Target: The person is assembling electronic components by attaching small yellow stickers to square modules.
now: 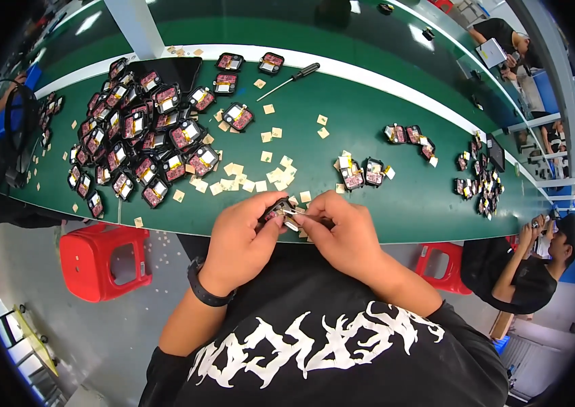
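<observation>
At the table's near edge, my left hand grips a small black device housing with a reddish circuit board inside. My right hand is closed, its thumb and fingertips pinched together at the housing's right side. A thin pale strip shows between the two hands; what my right fingers pinch is too small to make out. Just beyond my right hand lie two similar open housings, with yellow tabs and pale parts on them. Small cream square pieces are scattered past my hands.
A large heap of open housings covers the left of the green table. A screwdriver lies toward the back. More housings sit far right, near a seated person. Red stools stand below the table edge.
</observation>
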Tool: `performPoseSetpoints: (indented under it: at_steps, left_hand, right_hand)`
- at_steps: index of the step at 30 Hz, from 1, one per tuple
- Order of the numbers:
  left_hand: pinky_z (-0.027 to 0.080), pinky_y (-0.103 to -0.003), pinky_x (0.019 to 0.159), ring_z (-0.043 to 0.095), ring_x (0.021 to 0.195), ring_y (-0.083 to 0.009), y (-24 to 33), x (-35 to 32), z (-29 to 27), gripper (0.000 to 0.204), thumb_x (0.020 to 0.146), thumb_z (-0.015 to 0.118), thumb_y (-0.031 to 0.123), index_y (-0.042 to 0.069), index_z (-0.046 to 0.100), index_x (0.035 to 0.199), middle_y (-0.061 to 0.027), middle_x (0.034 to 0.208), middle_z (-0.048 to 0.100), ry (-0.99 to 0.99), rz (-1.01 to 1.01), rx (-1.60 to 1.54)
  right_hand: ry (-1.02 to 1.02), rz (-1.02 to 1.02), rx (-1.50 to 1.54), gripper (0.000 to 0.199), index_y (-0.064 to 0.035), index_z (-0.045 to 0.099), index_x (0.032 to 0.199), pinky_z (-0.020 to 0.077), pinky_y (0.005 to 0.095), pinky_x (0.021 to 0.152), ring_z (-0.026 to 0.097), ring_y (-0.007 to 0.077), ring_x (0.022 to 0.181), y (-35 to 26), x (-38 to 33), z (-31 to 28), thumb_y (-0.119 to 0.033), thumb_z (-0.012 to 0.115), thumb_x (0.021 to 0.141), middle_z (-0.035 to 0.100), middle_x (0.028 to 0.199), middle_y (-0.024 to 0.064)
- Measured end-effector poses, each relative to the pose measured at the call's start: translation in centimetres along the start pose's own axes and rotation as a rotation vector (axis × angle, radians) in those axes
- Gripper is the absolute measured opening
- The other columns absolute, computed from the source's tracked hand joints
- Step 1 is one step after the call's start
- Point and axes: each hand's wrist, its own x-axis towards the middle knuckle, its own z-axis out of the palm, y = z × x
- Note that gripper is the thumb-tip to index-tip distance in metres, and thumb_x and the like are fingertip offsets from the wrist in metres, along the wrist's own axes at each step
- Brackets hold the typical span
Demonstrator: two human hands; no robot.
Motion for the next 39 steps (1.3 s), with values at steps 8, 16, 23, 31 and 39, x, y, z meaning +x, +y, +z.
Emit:
performPoseSetpoints:
  at_steps: [8,16,23,31,39]
  left_hand:
    - [0.060,-0.030,0.088,0.068,0.101,-0.0140,0.6,0.3,-0.3,0.036,0.101,0.058,-0.002,-0.008,0.057,0.136,-0.0102,0.117,0.068,-0.003,-0.120,-0.104]
    - [0.060,-0.030,0.089,0.068,0.101,-0.0144,0.8,0.4,-0.2,0.039,0.101,0.058,-0.003,-0.007,0.055,0.139,-0.0094,0.114,0.067,-0.003,-0.123,-0.189]
    - [0.060,-0.030,0.090,0.068,0.105,-0.0149,0.4,0.5,0.0,0.036,0.100,0.056,-0.006,-0.007,0.056,0.136,-0.0103,0.116,0.067,0.023,-0.109,-0.167]
    - [0.058,-0.031,0.095,0.067,0.109,-0.0161,-0.1,0.4,0.3,0.033,0.101,0.054,-0.006,-0.007,0.054,0.133,-0.0128,0.122,0.067,0.039,-0.089,-0.222]
    - [0.055,-0.026,0.082,0.067,0.095,-0.0113,-1.2,0.5,0.2,0.031,0.099,0.056,-0.006,-0.007,0.058,0.129,-0.0105,0.112,0.072,0.054,0.028,-0.259]
  right_hand:
    - [-0.001,0.176,0.569,0.017,-0.0025,0.058,0.097,0.0427,0.0220,0.055,0.054,0.0007,0.065,0.4,0.4,-0.2,-0.008,0.074,0.097,0.061,0.073,-0.0027]
    - [-0.085,0.136,0.525,0.018,0.0006,0.065,0.106,0.0437,0.0215,0.060,0.053,0.0023,0.070,0.5,0.5,-0.6,-0.005,0.077,0.094,0.063,0.081,-0.0015]
    - [-0.113,0.090,0.246,0.016,0.0014,0.071,0.108,0.0446,0.0219,0.060,0.053,0.0029,0.068,-0.6,1.4,-0.4,-0.006,0.075,0.094,0.067,0.082,-0.0005]
    - [-0.126,0.223,0.448,0.011,0.0031,0.072,0.104,0.0481,0.0238,0.060,0.060,0.0029,0.069,-0.6,1.3,0.1,-0.004,0.072,0.096,0.073,0.085,0.0040]
    - [-0.129,0.079,0.253,0.012,-0.0004,0.077,0.105,0.0455,0.0248,0.059,0.057,0.0063,0.068,-0.7,1.9,-0.1,-0.007,0.074,0.095,0.066,0.082,0.0043]
